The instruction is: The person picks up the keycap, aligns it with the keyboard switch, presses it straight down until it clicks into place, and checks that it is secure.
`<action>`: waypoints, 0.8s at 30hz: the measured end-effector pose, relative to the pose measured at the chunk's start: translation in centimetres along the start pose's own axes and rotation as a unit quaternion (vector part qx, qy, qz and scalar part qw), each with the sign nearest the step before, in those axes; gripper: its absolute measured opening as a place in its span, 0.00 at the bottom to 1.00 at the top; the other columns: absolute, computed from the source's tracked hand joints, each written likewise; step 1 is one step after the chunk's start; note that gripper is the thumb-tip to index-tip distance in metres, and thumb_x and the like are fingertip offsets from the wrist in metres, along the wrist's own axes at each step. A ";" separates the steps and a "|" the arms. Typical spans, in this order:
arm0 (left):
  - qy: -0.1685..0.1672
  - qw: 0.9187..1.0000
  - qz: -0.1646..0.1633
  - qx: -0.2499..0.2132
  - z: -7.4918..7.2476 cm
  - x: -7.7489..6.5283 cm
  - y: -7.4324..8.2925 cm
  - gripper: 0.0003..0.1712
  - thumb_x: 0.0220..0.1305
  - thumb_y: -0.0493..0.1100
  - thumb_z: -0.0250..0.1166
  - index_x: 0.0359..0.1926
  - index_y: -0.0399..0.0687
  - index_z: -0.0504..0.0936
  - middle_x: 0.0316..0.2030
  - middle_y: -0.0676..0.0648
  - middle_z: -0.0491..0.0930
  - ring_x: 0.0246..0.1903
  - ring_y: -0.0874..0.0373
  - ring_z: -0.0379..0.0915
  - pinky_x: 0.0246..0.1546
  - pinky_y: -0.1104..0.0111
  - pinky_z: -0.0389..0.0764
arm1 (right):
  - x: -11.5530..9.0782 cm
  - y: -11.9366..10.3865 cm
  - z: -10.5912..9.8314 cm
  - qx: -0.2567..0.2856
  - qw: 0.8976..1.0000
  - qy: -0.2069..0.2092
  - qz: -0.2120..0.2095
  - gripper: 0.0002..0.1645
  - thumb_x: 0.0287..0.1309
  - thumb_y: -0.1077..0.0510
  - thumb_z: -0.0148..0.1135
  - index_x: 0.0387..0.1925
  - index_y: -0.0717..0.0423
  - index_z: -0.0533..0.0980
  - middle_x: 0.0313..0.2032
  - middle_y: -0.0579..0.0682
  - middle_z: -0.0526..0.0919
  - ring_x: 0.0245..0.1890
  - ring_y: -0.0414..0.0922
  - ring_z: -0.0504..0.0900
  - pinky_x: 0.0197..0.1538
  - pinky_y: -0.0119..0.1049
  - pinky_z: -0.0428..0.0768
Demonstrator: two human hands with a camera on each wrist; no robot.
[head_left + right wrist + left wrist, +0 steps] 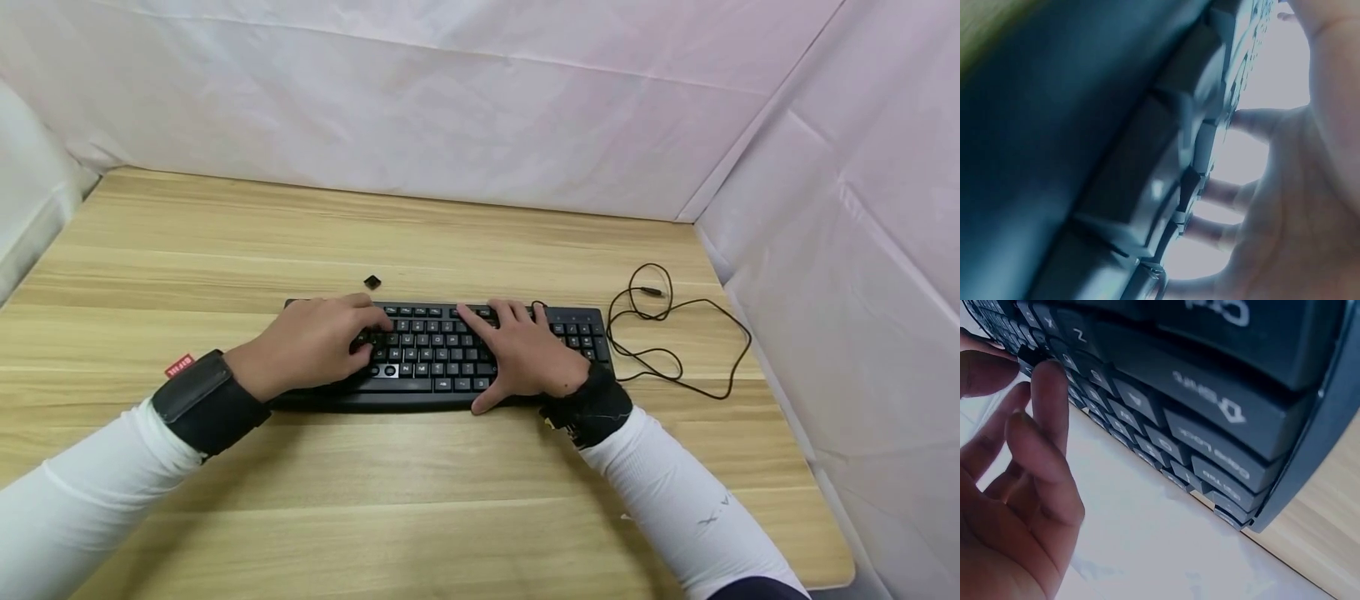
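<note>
A black keyboard [405,385] lies flat on the wooden table. Over its left half, my left hand [318,346] pinches a small black keycap [1031,355] between thumb and index finger, close above the letter keys; the other fingers are bent. Spread across the keyboard's right part, my right hand [528,354] rests on it, fingertips at the top rows and thumb at the front edge. In the right wrist view the fingers [1260,122] reach over the keys. Two pale squares with dark rings [391,371] show in the lower letter row.
Behind the keyboard lies a small loose black keycap [372,282] on the table [420,500]. A thin black cable [705,302] with a plug loops to the right of the keyboard. White cloth walls [450,108] stand at the back and sides.
</note>
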State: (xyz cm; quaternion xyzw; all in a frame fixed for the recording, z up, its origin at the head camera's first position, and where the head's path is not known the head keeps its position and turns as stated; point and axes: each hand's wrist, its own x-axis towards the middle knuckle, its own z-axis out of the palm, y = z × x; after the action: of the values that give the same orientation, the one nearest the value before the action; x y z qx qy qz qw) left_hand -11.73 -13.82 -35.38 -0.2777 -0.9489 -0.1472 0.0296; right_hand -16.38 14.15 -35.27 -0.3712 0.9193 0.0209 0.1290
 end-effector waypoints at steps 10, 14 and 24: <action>-0.006 1.000 -0.016 0.013 0.3 0.2 -0.1 0.11 0.52 0.47 0.69 0.37 0.50 0.83 0.34 0.49 0.82 0.23 0.61 0.70 0.20 0.63 0.77 | -0.1 0.0 0.0 0.004 1.000 0.004 0.001 0.80 0.21 0.21 0.68 0.74 0.43 0.40 0.67 0.64 0.53 0.65 0.60 0.50 0.61 0.68 0.52; -0.012 1.000 -0.006 0.006 0.3 0.1 -0.2 0.10 0.52 0.43 0.69 0.38 0.51 0.84 0.36 0.49 0.82 0.23 0.61 0.71 0.20 0.63 0.78 | -0.1 0.0 0.0 0.004 1.000 0.002 0.005 0.81 0.21 0.21 0.68 0.74 0.43 0.40 0.68 0.64 0.52 0.65 0.60 0.50 0.61 0.68 0.52; -0.032 0.999 0.017 0.011 -0.1 -0.5 0.5 0.14 0.48 0.44 0.72 0.39 0.54 0.85 0.37 0.52 0.85 0.28 0.62 0.76 0.25 0.61 0.81 | 0.0 0.1 0.2 0.001 1.000 0.012 0.002 0.81 0.19 0.21 0.68 0.74 0.42 0.41 0.67 0.64 0.53 0.65 0.59 0.50 0.61 0.68 0.52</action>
State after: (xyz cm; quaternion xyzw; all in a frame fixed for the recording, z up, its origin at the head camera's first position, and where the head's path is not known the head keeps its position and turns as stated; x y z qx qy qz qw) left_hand -11.04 -13.69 -35.21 -0.2980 -0.9460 -0.1272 0.0053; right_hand -16.39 14.21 -35.50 -0.3694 0.9216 0.0153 0.1183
